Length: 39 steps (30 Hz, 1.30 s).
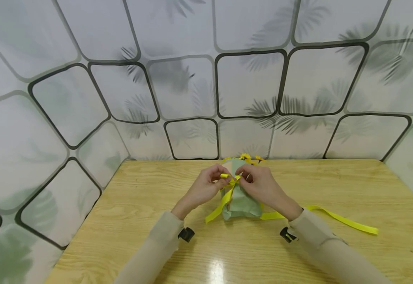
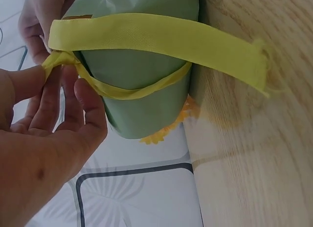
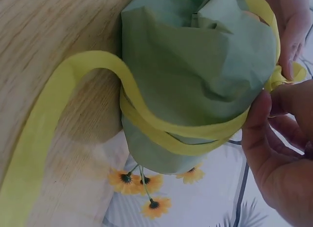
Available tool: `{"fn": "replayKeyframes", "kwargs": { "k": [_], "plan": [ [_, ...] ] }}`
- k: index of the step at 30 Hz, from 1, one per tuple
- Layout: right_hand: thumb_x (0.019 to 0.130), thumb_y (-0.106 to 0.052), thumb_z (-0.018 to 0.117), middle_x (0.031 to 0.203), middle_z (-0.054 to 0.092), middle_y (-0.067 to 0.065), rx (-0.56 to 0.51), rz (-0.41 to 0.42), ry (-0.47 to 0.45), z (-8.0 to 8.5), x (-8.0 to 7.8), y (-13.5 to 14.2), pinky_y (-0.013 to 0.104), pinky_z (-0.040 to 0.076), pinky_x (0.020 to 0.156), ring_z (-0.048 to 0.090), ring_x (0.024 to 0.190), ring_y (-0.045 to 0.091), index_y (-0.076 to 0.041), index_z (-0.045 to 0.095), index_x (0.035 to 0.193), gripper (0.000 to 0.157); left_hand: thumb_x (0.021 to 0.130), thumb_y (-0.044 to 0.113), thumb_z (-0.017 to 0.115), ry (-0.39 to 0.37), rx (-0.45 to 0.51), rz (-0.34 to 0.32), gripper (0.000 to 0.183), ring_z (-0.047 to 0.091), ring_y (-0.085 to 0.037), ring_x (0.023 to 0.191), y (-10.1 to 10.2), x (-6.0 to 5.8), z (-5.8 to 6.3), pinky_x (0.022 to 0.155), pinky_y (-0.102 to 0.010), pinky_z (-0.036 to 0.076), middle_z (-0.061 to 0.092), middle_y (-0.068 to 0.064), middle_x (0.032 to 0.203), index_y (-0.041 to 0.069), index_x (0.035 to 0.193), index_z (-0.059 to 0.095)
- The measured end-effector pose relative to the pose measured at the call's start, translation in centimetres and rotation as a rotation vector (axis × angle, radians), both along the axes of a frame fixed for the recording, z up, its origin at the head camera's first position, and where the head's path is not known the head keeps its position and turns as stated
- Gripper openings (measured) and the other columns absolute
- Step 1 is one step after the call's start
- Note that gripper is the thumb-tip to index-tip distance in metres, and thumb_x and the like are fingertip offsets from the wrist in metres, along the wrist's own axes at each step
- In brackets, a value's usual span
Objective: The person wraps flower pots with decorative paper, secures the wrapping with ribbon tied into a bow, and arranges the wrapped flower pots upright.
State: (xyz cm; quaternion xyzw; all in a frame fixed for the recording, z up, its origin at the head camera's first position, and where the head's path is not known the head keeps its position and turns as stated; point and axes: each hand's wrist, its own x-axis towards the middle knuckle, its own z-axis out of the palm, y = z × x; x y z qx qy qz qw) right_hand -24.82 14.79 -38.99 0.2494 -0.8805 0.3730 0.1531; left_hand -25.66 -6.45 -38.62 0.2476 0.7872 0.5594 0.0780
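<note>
A bouquet wrapped in pale green paper (image 1: 247,203) lies on the table, its yellow flowers (image 3: 154,205) poking out at the far end. Yellow ribbon (image 2: 132,34) runs around the wrapping and gathers in a knot with a small loop on top. From the left, my left hand (image 1: 204,185) pinches the ribbon loop between thumb and fingers. Opposite it, my right hand (image 1: 263,187) pinches the ribbon beside the knot, its fingertips partly hidden. One ribbon tail hangs toward me on the left; the other passes under my right wrist and trails right across the wood.
The wooden table (image 1: 149,236) ends at a patterned curtain (image 1: 188,86) just behind the bouquet, with more curtain on the left and right. A black strap clip (image 1: 186,234) hangs below the left sleeve and another (image 1: 287,235) below the right sleeve.
</note>
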Motion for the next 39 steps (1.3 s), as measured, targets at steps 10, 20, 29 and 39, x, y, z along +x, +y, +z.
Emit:
{"fn": "replayKeyframes", "kwargs": {
  "k": [10, 20, 29, 39],
  "plan": [
    [0.088, 0.005, 0.065, 0.088, 0.073, 0.007, 0.008, 0.043, -0.027, 0.20, -0.06, 0.22, 0.021, 0.050, 0.057, 0.059, 0.063, 0.005, -0.005, 0.068, 0.097, 0.014, 0.102, 0.002, 0.058, 0.020, -0.047, -0.010, 0.014, 0.069, -0.015, 0.099, 0.05, 0.02, -0.40, 0.085, -0.043, 0.058, 0.075, -0.009, 0.111, 0.010, 0.111, 0.065],
    [0.082, 0.005, 0.072, 0.077, 0.065, 0.003, 0.020, 0.013, -0.001, -0.04, -0.22, 0.11, 0.020, 0.050, 0.059, 0.061, 0.067, 0.008, -0.009, 0.061, 0.085, 0.018, 0.100, -0.001, 0.059, 0.000, -0.004, -0.013, 0.015, 0.072, -0.017, 0.103, -0.07, 0.21, -0.45, 0.086, -0.030, 0.059, 0.074, -0.012, 0.113, 0.007, 0.110, 0.066],
    [0.082, 0.007, 0.069, 0.075, 0.060, 0.001, 0.007, 0.022, 0.014, -0.24, -0.27, 0.00, 0.021, 0.045, 0.056, 0.053, 0.065, 0.007, -0.010, 0.058, 0.086, 0.021, 0.100, 0.000, 0.059, -0.027, 0.010, -0.016, 0.015, 0.072, -0.013, 0.097, -0.12, 0.15, -0.47, 0.085, -0.032, 0.059, 0.074, -0.012, 0.112, 0.006, 0.111, 0.067],
    [0.085, 0.008, 0.070, 0.088, 0.068, 0.010, -0.012, 0.030, 0.089, -0.57, -0.15, -0.07, 0.022, 0.052, 0.061, 0.063, 0.068, 0.012, -0.006, 0.070, 0.090, 0.014, 0.101, 0.006, 0.061, 0.001, -0.002, 0.056, 0.013, 0.068, -0.012, 0.084, 0.20, 0.17, -0.60, 0.074, -0.036, 0.057, 0.075, -0.009, 0.107, 0.011, 0.109, 0.069]
  ]
}}
